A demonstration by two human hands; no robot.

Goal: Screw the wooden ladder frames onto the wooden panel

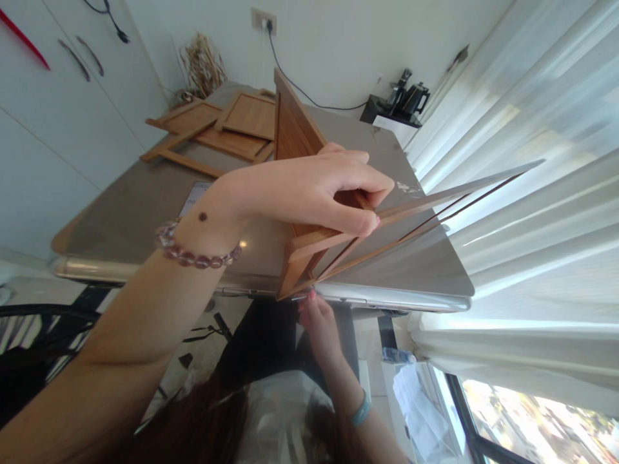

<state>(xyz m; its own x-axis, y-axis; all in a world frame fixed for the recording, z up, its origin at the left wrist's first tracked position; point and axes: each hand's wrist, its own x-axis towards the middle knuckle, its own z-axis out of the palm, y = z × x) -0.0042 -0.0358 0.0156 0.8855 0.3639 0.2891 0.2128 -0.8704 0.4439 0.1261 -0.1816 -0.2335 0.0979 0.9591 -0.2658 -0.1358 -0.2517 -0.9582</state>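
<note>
My left hand [338,193] reaches across from the left, a beaded bracelet on its wrist. Its thumb and fingers are closed over the upper rail of a wooden frame [416,207] that stands on edge on the table. This frame meets an upright wooden panel [294,122] at a corner near the table's front edge. Low at that corner, my right hand [319,322] is pinched on a thin silvery rod [300,298]; whether it is a screw or a tool is too small to tell. A teal band circles the right wrist.
More wooden panels [249,116] and an open wooden frame [178,148] lie on the table [120,219] at the back left. A phone [194,194] is partly behind my left wrist. A kettle [416,98] stands at the back right. Curtains [532,122] hang along the right side.
</note>
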